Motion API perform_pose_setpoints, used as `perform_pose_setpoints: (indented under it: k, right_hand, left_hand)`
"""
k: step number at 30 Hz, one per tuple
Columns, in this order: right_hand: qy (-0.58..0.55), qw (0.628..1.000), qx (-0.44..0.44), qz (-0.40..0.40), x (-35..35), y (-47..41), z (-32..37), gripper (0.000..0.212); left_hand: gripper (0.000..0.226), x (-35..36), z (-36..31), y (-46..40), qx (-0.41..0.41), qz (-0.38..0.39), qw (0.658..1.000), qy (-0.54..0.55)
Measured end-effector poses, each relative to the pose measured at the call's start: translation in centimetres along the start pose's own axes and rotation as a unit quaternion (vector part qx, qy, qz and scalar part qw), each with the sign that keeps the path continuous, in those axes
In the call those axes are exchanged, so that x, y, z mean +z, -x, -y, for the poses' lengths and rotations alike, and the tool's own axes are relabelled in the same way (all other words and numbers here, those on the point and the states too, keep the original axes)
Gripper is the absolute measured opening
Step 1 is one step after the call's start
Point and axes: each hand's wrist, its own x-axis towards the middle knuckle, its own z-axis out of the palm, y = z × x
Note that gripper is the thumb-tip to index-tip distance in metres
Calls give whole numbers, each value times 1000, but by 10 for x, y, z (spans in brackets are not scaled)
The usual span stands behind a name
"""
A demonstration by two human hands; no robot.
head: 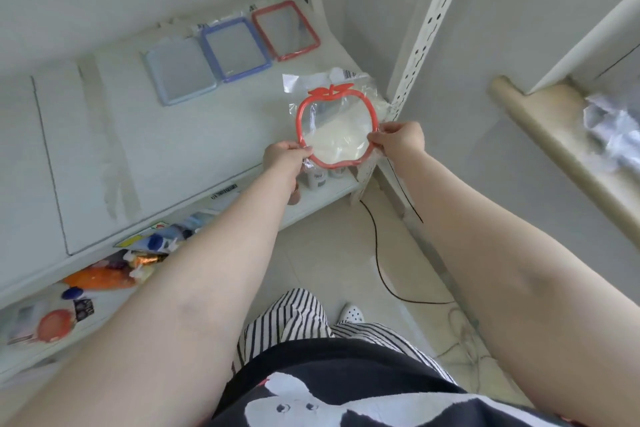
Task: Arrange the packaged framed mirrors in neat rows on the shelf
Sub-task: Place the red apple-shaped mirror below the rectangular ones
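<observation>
An apple-shaped mirror with a red frame [337,130], sealed in a clear plastic bag, hovers over the front right corner of the white shelf [221,135]. My left hand [285,158] pinches its lower left edge and my right hand [398,139] pinches its lower right edge. At the back of the shelf lie three rectangular packaged mirrors side by side: a pale blue one [181,74], a darker blue one [235,48] and a red one [285,31].
A perforated white upright [424,28] stands right of the shelf. The lower shelf [104,312] holds assorted packaged goods, small bottles [317,178] and a round red item [55,324]. A black cable [379,253] runs across the tiled floor. A beige ledge [554,135] lies at right.
</observation>
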Motion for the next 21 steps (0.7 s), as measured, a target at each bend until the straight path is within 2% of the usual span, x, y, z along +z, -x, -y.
perform_pose_setpoints:
  k: [5,10,13,21]
  right_hand:
    - [13,999,-25,23,16,-31,21,8]
    - [43,998,-37,9,26,-72,47,18]
    - [22,999,-29,0,35,-94,60,18]
    - [44,997,-41,38,55,-139,73,23]
  left_hand:
    - [18,1,-19,-31,-16,-35,999,31]
    - [21,19,-41,-67,0,-46,998,30]
    - [18,29,-57,-83,9,-64,998,25]
    - [21,40,-65,-112,-5,-99,994,38]
